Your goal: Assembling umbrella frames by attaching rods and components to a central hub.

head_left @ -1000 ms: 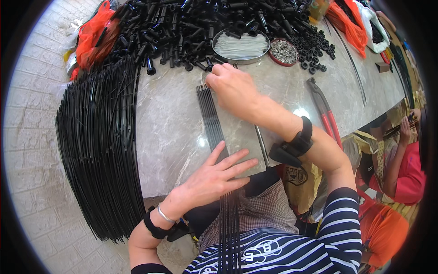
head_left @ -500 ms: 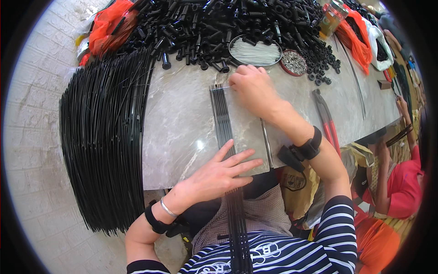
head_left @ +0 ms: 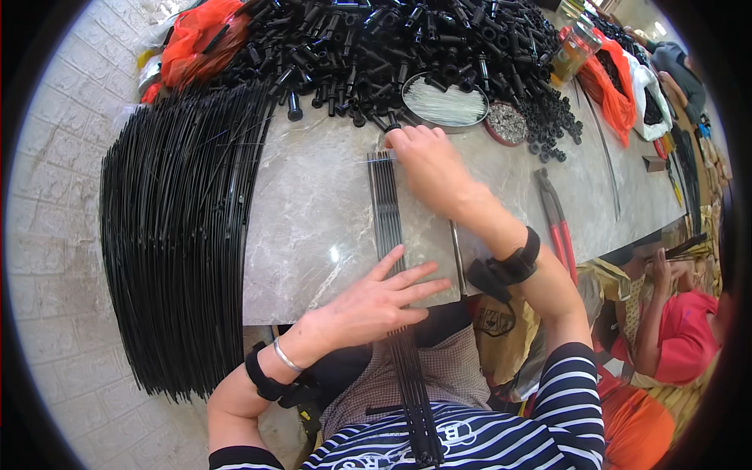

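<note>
Hands are both down on one narrow bundle of black rods point(head_left: 386, 207), which lies flat on the marble desk point(head_left: 313, 204) with its long axis running straight away from the person, from the lap out toward the far heap. Right hand point(head_left: 427, 166), the grip at the far end, is curled with knuckles up and fingertips set on the squared-off rod tips; whether the fingers pinch the rods or merely press and align them cannot be told from this angle. Left hand point(head_left: 376, 301) lies open and flat, fingers spread, palm pressing the same bundle down at the near edge of the desk, holding nothing closed. Rods thus lie directly beneath both hands, the right nearer the far tips, the left nearer the person; the near end of the bundle overhangs the desk and passes down across the striped shirt point(head_left: 501, 439). Just beyond the right hand sits an oval dish of pale thin pins point(head_left: 445, 100) and a smaller round dish of grey bits point(head_left: 507, 123), backed by a large heap of black tube pieces point(head_left: 407, 39). Red-handled cutters point(head_left: 554, 223) lie to the right, apart from the bundle. A large fan of long black rods point(head_left: 188, 227) hangs over the desk's left edge. Another person in red point(head_left: 681, 337) sits at the lower right.
</note>
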`<state>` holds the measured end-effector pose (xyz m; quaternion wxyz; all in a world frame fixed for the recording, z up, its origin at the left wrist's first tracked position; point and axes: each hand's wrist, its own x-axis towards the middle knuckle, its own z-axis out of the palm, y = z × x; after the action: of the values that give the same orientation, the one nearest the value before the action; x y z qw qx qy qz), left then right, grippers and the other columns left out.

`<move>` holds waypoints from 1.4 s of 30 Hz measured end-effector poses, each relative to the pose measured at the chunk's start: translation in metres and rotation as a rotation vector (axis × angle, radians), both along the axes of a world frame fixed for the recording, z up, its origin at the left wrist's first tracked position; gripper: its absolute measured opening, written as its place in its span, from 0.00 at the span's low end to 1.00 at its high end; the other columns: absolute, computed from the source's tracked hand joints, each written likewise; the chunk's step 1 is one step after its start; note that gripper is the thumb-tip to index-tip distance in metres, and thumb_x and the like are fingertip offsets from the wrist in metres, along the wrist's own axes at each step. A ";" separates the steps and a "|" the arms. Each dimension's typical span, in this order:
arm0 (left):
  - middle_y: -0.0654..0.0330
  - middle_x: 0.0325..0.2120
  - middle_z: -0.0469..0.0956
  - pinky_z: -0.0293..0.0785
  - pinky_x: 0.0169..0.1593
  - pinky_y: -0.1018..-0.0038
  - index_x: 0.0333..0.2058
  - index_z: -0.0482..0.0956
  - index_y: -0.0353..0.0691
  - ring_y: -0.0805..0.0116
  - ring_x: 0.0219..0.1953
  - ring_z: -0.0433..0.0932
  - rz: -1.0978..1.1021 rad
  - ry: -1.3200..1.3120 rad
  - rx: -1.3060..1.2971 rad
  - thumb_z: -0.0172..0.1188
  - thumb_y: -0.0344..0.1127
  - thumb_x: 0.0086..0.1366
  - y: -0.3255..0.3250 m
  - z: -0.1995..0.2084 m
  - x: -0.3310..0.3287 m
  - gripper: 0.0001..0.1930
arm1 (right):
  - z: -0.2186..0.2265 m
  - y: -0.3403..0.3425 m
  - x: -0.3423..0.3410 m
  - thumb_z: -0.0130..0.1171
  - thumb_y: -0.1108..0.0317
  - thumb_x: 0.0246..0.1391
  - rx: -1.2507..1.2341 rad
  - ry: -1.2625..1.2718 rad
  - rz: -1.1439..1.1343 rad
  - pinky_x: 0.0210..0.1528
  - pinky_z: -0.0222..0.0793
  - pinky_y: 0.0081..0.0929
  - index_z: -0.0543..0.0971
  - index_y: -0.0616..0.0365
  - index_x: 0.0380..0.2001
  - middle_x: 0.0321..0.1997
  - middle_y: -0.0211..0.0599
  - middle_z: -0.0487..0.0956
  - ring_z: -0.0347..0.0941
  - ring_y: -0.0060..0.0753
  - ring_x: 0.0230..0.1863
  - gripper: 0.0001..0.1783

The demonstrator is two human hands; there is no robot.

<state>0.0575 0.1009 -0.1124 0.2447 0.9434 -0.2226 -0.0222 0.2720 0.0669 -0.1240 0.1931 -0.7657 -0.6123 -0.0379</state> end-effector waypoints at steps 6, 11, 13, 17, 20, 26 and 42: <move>0.65 0.63 0.61 0.46 0.68 0.45 0.38 0.81 0.50 0.62 0.68 0.54 -0.016 -0.008 0.018 0.63 0.29 0.46 0.001 0.003 0.001 0.17 | -0.002 0.003 0.001 0.53 0.78 0.47 0.055 0.030 0.016 0.47 0.62 0.35 0.75 0.57 0.37 0.35 0.37 0.76 0.71 0.42 0.44 0.11; 0.65 0.64 0.60 0.46 0.68 0.44 0.38 0.81 0.51 0.62 0.68 0.53 -0.005 -0.022 0.013 0.63 0.29 0.46 0.001 0.000 -0.002 0.17 | 0.022 -0.008 0.047 0.57 0.71 0.49 0.277 0.063 -0.136 0.42 0.71 0.40 0.80 0.58 0.29 0.32 0.41 0.75 0.73 0.46 0.41 0.04; 0.66 0.64 0.59 0.46 0.67 0.44 0.38 0.81 0.52 0.63 0.68 0.53 -0.024 -0.014 0.053 0.63 0.29 0.46 0.000 0.001 -0.001 0.17 | 0.025 -0.015 0.070 0.57 0.71 0.49 0.221 0.012 -0.193 0.42 0.71 0.40 0.80 0.58 0.29 0.32 0.41 0.75 0.73 0.46 0.41 0.05; 0.66 0.65 0.58 0.46 0.68 0.44 0.38 0.82 0.52 0.63 0.68 0.52 -0.019 -0.006 0.043 0.63 0.29 0.47 0.000 0.000 -0.002 0.17 | 0.020 -0.015 0.086 0.56 0.72 0.49 0.020 -0.075 -0.256 0.42 0.71 0.39 0.79 0.58 0.29 0.34 0.41 0.75 0.73 0.45 0.41 0.04; 0.66 0.65 0.58 0.45 0.68 0.44 0.38 0.82 0.52 0.63 0.69 0.52 -0.017 -0.018 0.030 0.63 0.29 0.47 0.000 0.000 -0.001 0.17 | 0.013 -0.014 0.092 0.56 0.72 0.49 -0.005 -0.173 -0.251 0.43 0.70 0.39 0.78 0.59 0.29 0.35 0.40 0.75 0.72 0.46 0.42 0.04; 0.66 0.65 0.58 0.45 0.68 0.45 0.38 0.82 0.51 0.63 0.69 0.52 -0.015 0.000 0.037 0.63 0.29 0.47 0.001 0.001 -0.002 0.16 | 0.015 -0.017 0.091 0.54 0.72 0.50 0.111 -0.098 -0.241 0.42 0.69 0.39 0.76 0.59 0.27 0.35 0.41 0.74 0.71 0.45 0.42 0.03; 0.67 0.64 0.59 0.43 0.69 0.45 0.39 0.82 0.52 0.63 0.68 0.52 -0.002 0.002 0.018 0.64 0.30 0.45 0.000 -0.001 -0.001 0.18 | 0.031 -0.025 0.086 0.56 0.71 0.50 0.284 0.045 -0.219 0.42 0.69 0.37 0.78 0.60 0.27 0.31 0.40 0.77 0.73 0.42 0.40 0.04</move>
<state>0.0560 0.1004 -0.1134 0.2366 0.9453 -0.2230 -0.0252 0.3576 0.0422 -0.0933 0.3077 -0.7936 -0.5093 -0.1273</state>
